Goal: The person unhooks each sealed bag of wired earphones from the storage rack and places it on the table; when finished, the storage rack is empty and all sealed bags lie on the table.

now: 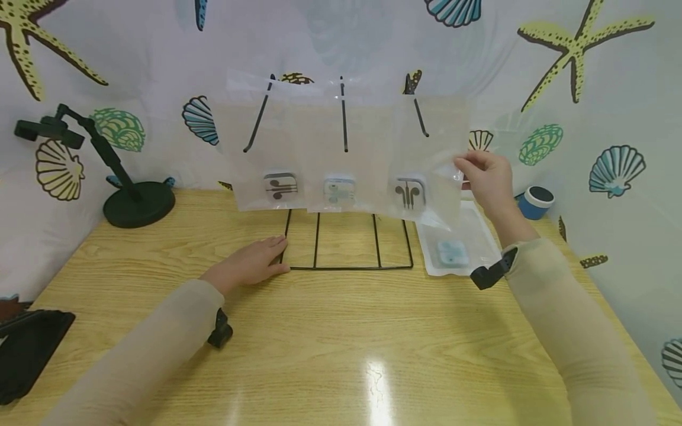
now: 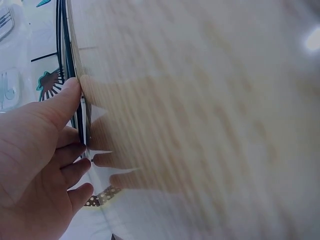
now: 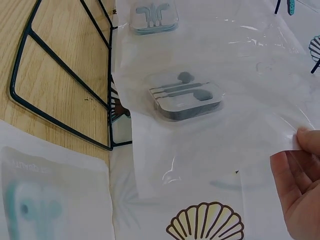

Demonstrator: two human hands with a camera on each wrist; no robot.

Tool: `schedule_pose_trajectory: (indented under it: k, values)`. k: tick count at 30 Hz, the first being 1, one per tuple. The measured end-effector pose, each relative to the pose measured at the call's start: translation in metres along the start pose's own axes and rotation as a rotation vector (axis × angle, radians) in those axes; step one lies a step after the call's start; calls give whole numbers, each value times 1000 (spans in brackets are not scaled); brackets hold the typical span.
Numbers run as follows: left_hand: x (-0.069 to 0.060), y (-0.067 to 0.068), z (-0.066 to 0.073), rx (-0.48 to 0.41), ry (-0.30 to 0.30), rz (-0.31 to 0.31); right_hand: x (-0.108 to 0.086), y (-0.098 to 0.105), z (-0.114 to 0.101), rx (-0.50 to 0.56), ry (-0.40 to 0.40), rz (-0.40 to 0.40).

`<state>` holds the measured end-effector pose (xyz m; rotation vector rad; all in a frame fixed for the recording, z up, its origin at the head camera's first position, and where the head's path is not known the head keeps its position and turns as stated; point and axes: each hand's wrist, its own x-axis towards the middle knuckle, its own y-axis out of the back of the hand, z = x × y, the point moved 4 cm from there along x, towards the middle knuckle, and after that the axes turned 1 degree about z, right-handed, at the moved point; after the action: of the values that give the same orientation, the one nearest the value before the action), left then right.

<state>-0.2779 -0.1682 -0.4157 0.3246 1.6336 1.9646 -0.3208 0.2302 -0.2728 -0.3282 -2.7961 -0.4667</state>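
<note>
Bag on rack's R hook; R hand pinches its R edge, thumb + fingers. L hand touches rack base, fingers loose, no bag in it. By the looks, 3 hooks done, incl. mid bag & L bag; spare bag flat on table, not hung, so prob. what's left. Held bag's long axis approx. vertical, bottom edge slanting down to R, case toward low end. Spare's long axis runs roughly front-to-back, its case at near end.
</note>
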Motion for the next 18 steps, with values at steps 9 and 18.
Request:
schedule_pose_trajectory:
  k: [9, 18]
  values:
    - [0, -1, -3, -35, 0, 25, -8, 5, -6, -1, 17, 1]
    - [0, 1, -4, -43, 3, 51, -18, 11, -10, -41, 8, -5]
